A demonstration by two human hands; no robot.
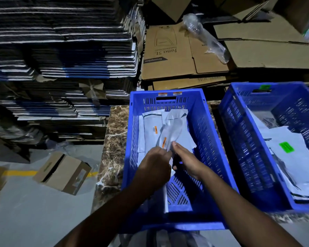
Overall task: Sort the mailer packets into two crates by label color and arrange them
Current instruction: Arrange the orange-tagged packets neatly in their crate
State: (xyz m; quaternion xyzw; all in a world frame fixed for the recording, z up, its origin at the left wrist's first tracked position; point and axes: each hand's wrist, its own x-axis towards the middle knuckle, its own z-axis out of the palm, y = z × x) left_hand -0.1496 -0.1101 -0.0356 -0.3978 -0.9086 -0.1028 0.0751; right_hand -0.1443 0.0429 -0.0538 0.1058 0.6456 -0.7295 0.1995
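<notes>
The orange-tagged crate [168, 97] is sitting on the marble surface [114, 132], beside the green-tagged crate [248, 97]. Both hands, left [156, 162] and right [187, 160], are pinching one orange-label mailer [169, 132] over the stack; this thin, slippery film is probably liable to slide askew.

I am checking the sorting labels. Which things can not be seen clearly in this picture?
Head view only:
- Held packet: motion-blurred, label text unreadable.
- Left hand and right hand: cover packets beneath.
- Right crate: cut off by frame edge.
- Orange stickers on left crate: print too small.
</notes>
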